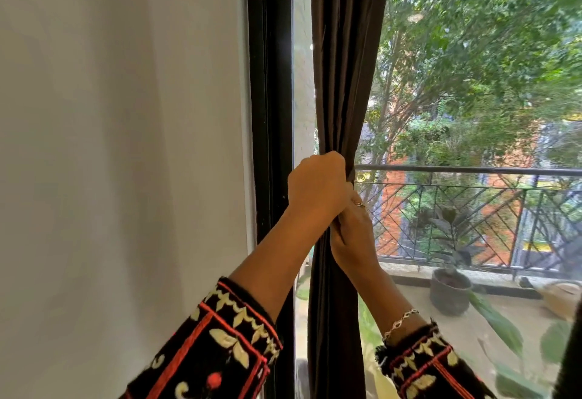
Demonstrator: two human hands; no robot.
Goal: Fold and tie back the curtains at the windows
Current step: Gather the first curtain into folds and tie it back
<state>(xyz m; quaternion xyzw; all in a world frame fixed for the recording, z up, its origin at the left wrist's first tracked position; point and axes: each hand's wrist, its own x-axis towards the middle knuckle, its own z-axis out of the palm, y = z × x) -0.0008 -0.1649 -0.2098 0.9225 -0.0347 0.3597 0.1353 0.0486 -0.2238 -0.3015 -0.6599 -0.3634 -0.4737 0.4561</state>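
A dark brown curtain [341,83] is seen gathered into one narrow bundle of folds, hung straight down just right of the black window frame [271,99] and in front of the glass. The bundle is drawn tightest at mid-height, where both hands are placed on it.

The left hand [316,183] is closed in a fist round the curtain from the left side, with its knuckles turned up. The right hand [352,231] is set directly below it, touching it, and its fingers are curled onto the same bundle from the right; the fingertips are hidden behind the left hand and the cloth. A ring [359,204] is worn on a right finger and a thin chain bracelet [400,323] on the right wrist. Both forearms are covered lower down by black sleeves [220,345] embroidered in red and cream.

A plain white wall [126,115] is seen left of the frame. Through the glass, a balcony railing [472,170], a dark plant pot [450,291] on the balcony floor and green trees [488,36] are visible.
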